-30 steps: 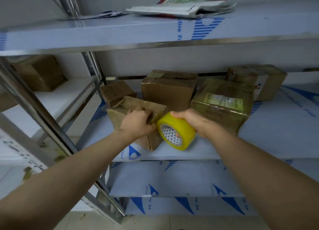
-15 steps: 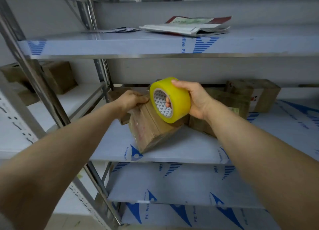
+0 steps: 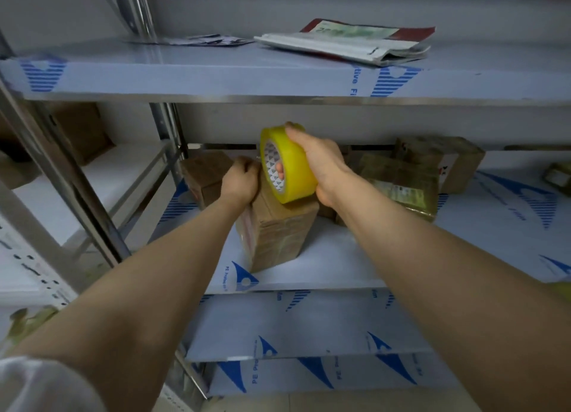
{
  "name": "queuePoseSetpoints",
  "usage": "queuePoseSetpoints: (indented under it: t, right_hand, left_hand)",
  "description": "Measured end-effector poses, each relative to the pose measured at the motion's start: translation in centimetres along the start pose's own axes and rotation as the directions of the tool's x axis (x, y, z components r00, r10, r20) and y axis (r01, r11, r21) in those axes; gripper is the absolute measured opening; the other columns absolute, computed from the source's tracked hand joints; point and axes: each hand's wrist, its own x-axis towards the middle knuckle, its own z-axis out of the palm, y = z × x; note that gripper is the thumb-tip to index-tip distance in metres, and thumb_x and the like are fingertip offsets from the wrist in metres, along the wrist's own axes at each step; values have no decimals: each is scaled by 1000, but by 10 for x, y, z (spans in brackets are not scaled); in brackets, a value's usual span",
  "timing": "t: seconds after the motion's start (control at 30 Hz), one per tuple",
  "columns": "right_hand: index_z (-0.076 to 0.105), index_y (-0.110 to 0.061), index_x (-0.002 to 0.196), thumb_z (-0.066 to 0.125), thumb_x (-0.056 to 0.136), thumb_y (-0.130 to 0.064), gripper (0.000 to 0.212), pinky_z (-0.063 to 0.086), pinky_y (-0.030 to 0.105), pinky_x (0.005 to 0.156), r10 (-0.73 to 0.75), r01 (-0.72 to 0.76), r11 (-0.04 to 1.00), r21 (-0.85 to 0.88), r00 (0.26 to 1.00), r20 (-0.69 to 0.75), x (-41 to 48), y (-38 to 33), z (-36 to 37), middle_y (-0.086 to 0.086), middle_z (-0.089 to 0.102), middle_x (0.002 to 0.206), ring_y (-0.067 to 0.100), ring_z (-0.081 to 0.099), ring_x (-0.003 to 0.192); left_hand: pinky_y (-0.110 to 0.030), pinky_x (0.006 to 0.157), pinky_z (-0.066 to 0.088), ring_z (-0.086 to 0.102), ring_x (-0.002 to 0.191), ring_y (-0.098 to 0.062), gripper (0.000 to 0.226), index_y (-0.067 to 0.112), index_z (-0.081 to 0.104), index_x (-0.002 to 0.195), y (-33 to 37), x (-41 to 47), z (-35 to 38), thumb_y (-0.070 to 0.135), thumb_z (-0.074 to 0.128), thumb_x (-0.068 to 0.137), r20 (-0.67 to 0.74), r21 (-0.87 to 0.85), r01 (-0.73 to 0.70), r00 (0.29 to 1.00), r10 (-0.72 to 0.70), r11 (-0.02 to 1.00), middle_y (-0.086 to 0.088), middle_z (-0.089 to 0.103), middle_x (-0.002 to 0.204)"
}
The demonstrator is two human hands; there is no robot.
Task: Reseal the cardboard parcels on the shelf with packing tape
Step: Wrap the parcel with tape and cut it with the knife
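Head view. One yellow tape roll (image 3: 285, 164) sits at the centre of the frame, its lower rim touching the top of the front parcel (image 3: 278, 235). Four cardboard parcels show plainly on the middle shelf (image 3: 463, 244):
- the front parcel, standing near the shelf's front edge
- a small parcel (image 3: 204, 170) just behind it to the left
- a labelled parcel (image 3: 398, 186) to the right
- a back parcel (image 3: 441, 161) in the right rear

Two arms reach in from the bottom of the frame.

The right grip (image 3: 321, 161) is closed round the tape roll. Its thumb lies over the roll's top and one fingertip shows through the core. The left grip (image 3: 241, 181) is curled tight over the front parcel's upper left edge, just beside the roll. Its fingertips are turned away, so what they pinch, if anything, cannot be told.

On the upper shelf (image 3: 185, 77) lie one white mailer bag (image 3: 346, 45) and some flat papers (image 3: 204, 39).

A brown shape behind the right wrist is mostly hidden. A small object at the right edge of the frame is cut off and blurred. At the left of the frame, boxes on the neighbouring rack (image 3: 83, 130) sit in shadow behind steel posts.
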Motion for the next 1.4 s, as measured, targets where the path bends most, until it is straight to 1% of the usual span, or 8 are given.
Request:
queuePoseSetpoints:
  t: [0.2, 0.43, 0.6, 0.87, 0.97, 1.1, 1.23, 1.4]
  right_hand:
    - [55, -7, 74, 64, 90, -27, 28, 50, 22, 44, 31, -33, 997, -66, 999, -32, -15, -5, 7, 12, 59, 59, 19, 56, 44]
    - [57, 11, 107, 65, 87, -20, 38, 54, 34, 48, 104, -89, 963, -253, 993, 47, -30, -5, 0, 28, 66, 77, 28, 61, 46]
    - [49, 0, 86, 54, 97, -29, 32, 43, 18, 34, 182, -171, 958, -231, 983, 26, -48, 18, -20, 5, 54, 35, 15, 52, 28]
    - [58, -1, 78, 55, 95, -37, 39, 51, 33, 56, 245, -255, 948, -190, 967, -76, -44, 103, -25, 13, 61, 52, 27, 59, 47]
    - [59, -2, 77, 54, 95, -38, 41, 51, 33, 55, 212, -225, 953, -202, 973, -87, -37, 111, -24, 16, 62, 59, 26, 60, 47]
    - [60, -3, 76, 53, 95, -37, 40, 51, 30, 51, 197, -208, 953, -220, 978, -70, -33, 109, -24, 14, 63, 59, 22, 60, 43]
    - [60, -8, 75, 50, 96, -36, 36, 50, 28, 50, 185, -192, 945, -264, 981, -54, -29, 109, -28, 14, 63, 62, 20, 59, 42]
    - [57, -14, 73, 49, 96, -40, 36, 52, 28, 52, 168, -173, 933, -316, 985, -45, -29, 111, -31, 14, 65, 67, 19, 58, 40]
  left_hand:
    - [-35, 89, 39, 51, 114, -38, 34, 4, 57, 119, -5, 15, 4, 24, 37, 100, 24, 123, -37, 999, 35, 992, -24, 57, 123]
    - [-36, 94, 42, 52, 115, -39, 35, 8, 59, 123, -11, 21, 2, 22, 37, 100, 23, 177, -43, 999, 40, 983, -22, 57, 127]
    - [-31, 88, 38, 51, 113, -38, 35, 0, 59, 118, -15, 23, -1, 16, 33, 101, 21, 124, -15, 1000, 13, 992, -24, 56, 126]
    - [-20, 71, 47, 56, 104, -34, 35, -8, 52, 125, 2, 19, 2, 10, 33, 101, 89, 42, 103, 990, -106, 994, -19, 56, 125]
    - [-24, 89, 49, 52, 115, -36, 36, -4, 49, 128, 15, 24, 2, 12, 34, 100, 59, 387, 103, 989, -136, 916, -22, 52, 130]
    - [-46, 110, 24, 46, 123, -36, 45, 9, 46, 132, 36, 25, 18, 36, 31, 100, 88, 741, -193, 978, 191, 644, -21, 50, 132]
    - [-43, 101, 34, 46, 123, -36, 67, 12, 42, 138, 30, 31, 39, 57, 15, 96, 265, 788, -230, 964, 23, 571, -20, 44, 140]
    - [-40, 95, 43, 54, 113, -36, 41, 3, 53, 122, 39, 38, 35, 27, 26, 103, 205, 740, -182, 978, 40, 648, -23, 54, 126]
